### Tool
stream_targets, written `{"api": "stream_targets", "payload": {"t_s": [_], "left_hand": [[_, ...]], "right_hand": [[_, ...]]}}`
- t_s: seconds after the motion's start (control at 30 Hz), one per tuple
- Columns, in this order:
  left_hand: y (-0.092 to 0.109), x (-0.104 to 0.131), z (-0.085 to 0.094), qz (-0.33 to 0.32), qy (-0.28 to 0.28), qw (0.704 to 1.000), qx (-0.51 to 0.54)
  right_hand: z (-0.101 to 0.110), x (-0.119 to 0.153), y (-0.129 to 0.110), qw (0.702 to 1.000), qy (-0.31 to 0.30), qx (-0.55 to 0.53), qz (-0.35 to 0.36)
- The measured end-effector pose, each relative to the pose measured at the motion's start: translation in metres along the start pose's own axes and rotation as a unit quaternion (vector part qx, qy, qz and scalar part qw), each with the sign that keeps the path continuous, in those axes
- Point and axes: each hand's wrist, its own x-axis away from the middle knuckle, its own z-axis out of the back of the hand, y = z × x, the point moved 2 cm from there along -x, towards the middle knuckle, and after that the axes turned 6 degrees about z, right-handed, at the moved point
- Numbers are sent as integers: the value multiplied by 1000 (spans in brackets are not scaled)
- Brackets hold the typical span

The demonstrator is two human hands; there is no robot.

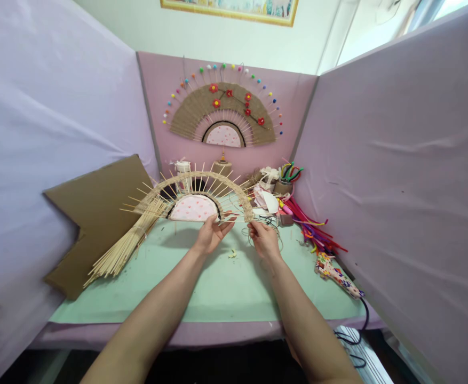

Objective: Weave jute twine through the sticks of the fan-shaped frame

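Right, on my feed I have the semicircular fan of pale thin sticks, tan woven band and pink spotted panel [193, 208] held up over the mint-green tabletop [225, 301]. My left hand [213, 233] grips its lower corner beside the pink panel, thumb in front, other fingers loosely spread; my right hand [263, 239] has its fingertips pinched narrow on the band's end. Here's the worry: all the support sits at this one side, so the far end could sag or twist, and those stick tips could catch on the tan bundle of loose sticks [124, 246]; whether they touch, I can't tell. The thin loose cord [280, 240] beside my right hand might snag too, and a hard tug could warp the band.
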Motion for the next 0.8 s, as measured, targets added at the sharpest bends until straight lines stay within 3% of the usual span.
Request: {"api": "stream_targets", "payload": {"t_s": [0.2,0.37,0.53,0.8], "left_hand": [[-17,-11,-22,-5,29,999,40],[-26,-12,-25,36,48,997,38],[-18,-4,-15,90,-16,996,9],[-16,4,-18,82,-80,993,21]], "right_hand": [[-1,4,4,999,-12,27,21],[0,9,1,985,-41,132,107],[2,12,-7,971,-72,179,142],[13,4,-15,968,-142,184,91]]}}
